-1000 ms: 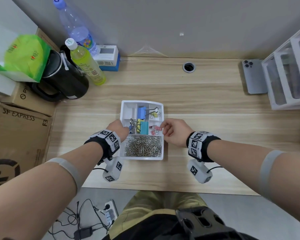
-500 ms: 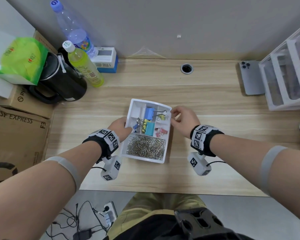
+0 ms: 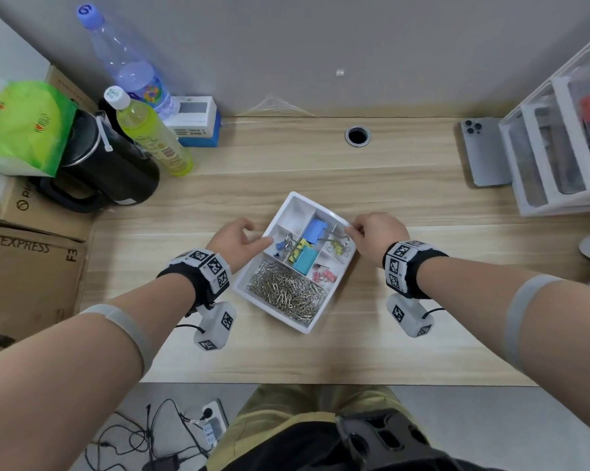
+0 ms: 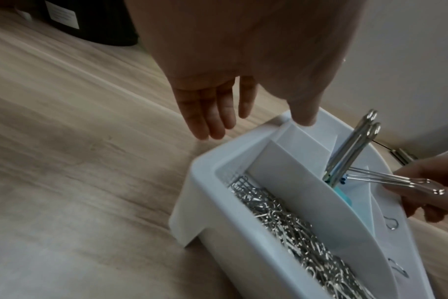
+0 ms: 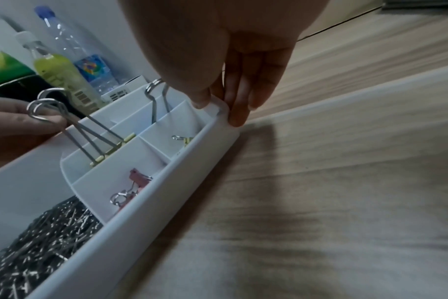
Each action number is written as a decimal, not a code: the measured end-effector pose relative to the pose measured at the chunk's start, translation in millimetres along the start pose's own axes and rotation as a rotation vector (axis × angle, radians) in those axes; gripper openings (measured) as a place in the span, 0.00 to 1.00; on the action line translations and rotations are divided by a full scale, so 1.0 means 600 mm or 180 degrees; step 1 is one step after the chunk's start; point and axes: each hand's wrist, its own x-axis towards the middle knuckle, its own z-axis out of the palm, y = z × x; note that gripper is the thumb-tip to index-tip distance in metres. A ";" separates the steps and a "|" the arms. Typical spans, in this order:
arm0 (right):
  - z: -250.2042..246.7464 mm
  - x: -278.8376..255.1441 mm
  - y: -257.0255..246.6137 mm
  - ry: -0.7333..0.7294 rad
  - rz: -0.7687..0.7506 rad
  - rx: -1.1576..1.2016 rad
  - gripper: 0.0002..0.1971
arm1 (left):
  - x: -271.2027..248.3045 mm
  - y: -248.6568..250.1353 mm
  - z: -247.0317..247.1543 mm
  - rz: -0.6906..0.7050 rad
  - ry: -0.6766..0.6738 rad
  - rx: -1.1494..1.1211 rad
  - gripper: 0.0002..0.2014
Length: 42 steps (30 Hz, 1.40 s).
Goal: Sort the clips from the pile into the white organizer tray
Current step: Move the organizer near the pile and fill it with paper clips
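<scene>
The white organizer tray point(image 3: 297, 212) lies turned at an angle on the wooden table. Its near compartment holds several silver paper clips point(image 3: 286, 294); the other compartments hold a blue binder clip point(image 3: 315, 229), a teal one point(image 3: 305, 260), small yellow ones point(image 3: 337, 248) and pink ones point(image 3: 324, 275). My right hand point(image 3: 353, 227) pinches the tray's far right rim, thumb inside and fingers outside point(image 5: 235, 119). My left hand point(image 3: 259, 232) is at the tray's left side: its thumb rests on the rim point(image 4: 304, 119) while the fingers point(image 4: 212, 121) hang straight beside it. I see no loose clips on the table.
A black kettle point(image 3: 99, 175), two bottles point(image 3: 150, 134) and cardboard boxes point(image 3: 25, 273) crowd the left. At the back right, a phone point(image 3: 484, 151) lies beside a white drawer unit point(image 3: 558, 141). A cable hole point(image 3: 357, 135) sits at the back of the table.
The tray has turned clockwise and slid a little away from me. My right hand moved from the tray's right side to its far right rim. My left hand's fingers came off the tray's side.
</scene>
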 end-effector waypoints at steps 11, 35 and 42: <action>-0.038 0.048 -0.014 0.0107 0.0365 -0.0114 0.13 | 0.033 0.001 -0.019 -0.0033 0.0723 0.0164 0.37; -0.095 0.212 -0.026 -0.0045 0.0571 0.0385 0.13 | 0.264 0.076 -0.077 -0.0252 0.0568 0.0686 0.16; -0.094 0.223 -0.022 -0.0012 0.0641 0.0394 0.13 | 0.277 0.088 -0.085 -0.0244 0.0547 0.0718 0.16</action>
